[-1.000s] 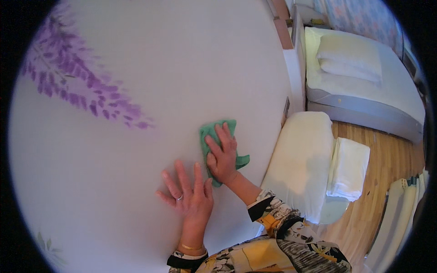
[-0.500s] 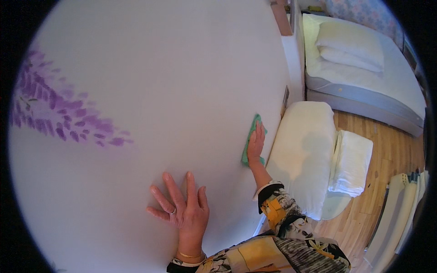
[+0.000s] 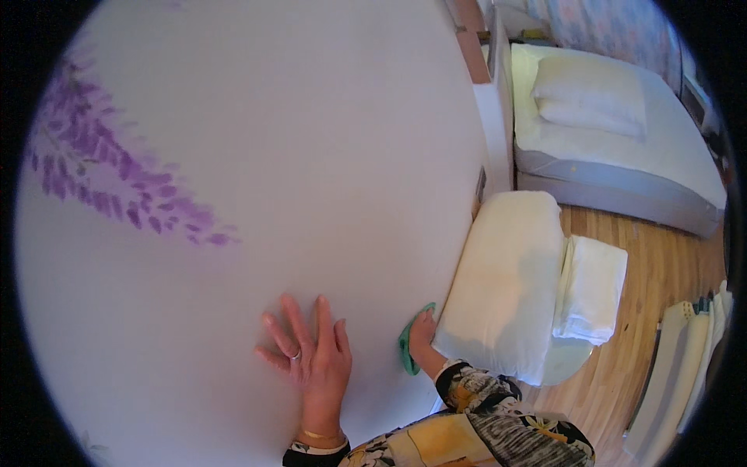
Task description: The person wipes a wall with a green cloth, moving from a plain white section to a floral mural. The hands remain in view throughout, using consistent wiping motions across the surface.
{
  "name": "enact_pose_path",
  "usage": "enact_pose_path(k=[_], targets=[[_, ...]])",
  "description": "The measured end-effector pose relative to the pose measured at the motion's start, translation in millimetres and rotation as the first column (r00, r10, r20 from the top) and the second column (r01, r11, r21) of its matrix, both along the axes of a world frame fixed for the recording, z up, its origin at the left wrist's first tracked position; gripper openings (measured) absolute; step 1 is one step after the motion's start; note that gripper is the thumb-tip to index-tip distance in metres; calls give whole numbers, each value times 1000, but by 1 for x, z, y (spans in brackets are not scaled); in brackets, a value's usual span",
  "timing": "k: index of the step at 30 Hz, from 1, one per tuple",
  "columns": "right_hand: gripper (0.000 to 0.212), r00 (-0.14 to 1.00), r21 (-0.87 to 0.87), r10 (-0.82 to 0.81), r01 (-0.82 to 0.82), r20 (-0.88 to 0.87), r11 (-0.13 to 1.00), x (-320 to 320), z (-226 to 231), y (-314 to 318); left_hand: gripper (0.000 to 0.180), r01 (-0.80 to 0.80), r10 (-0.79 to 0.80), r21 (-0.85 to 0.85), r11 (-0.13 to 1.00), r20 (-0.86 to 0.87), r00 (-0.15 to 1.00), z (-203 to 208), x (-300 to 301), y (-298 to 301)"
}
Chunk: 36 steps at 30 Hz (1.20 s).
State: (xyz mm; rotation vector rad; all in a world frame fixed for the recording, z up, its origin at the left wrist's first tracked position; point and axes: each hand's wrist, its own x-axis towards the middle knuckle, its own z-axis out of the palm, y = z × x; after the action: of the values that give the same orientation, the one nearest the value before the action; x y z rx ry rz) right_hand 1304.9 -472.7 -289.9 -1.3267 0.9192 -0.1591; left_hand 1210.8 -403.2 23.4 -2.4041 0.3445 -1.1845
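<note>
Across the left and middle of the view spreads a pale, smooth wall [image 3: 334, 140], its edge bending along the right. One large spray of purple flowers [image 3: 117, 156] marks it at the upper left, and one faint cluster of leaves [image 3: 95, 447] shows near the lower rim. Beyond the wall's edge lies a room with a wooden floor [image 3: 603, 401], one bed [image 3: 669, 156] with a white top and grey sides, and one patterned curtain [image 3: 607, 27] behind it. White bedding [image 3: 587, 93] rests on the bed; whether it is one folded piece or two cannot be told. Nearer, one long, plump white cushion [image 3: 498, 272] lies just beside the wall, with one white folded bundle [image 3: 595, 284] next to it and one pale, rounded surface [image 3: 572, 362] partly showing below. Two hands are at the wall, both coming from dark-cuffed patterned sleeves [image 3: 482, 389]. The left hand [image 3: 315, 358] is empty and spread wide, with one ring [image 3: 296, 355] and one thin bracelet [image 3: 320, 435]. The right hand [image 3: 422, 335] holds the only green cloth [image 3: 405, 346] against the wall, low and near the cushion; how far its fingers curl cannot be told.
</note>
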Motion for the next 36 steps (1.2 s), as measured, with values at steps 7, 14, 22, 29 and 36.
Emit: enact_pose_path(k=[7,14,22,29,36], targets=[[53,840,-435,99,172,534,884,-16,99,9,46,159,-159,4,987,60,986,-1,10,1],[45,302,-636,595,590,745,497,-36,224,-1,47,486,-469,-183,855,131,874,-16,-5,18],[45,155,-537,622,685,768,492,-9,299,-31,38,293,-253,-212,932,196,947,-25,-36,4],[49,342,-551,439,614,831,565,25,274,-55,37,38,-26,-41,998,257,966,-57,-17,4],[51,521,-520,227,530,823,669,58,195,-76,37,8,0,-33,999,245,970,-63,-9,11]])
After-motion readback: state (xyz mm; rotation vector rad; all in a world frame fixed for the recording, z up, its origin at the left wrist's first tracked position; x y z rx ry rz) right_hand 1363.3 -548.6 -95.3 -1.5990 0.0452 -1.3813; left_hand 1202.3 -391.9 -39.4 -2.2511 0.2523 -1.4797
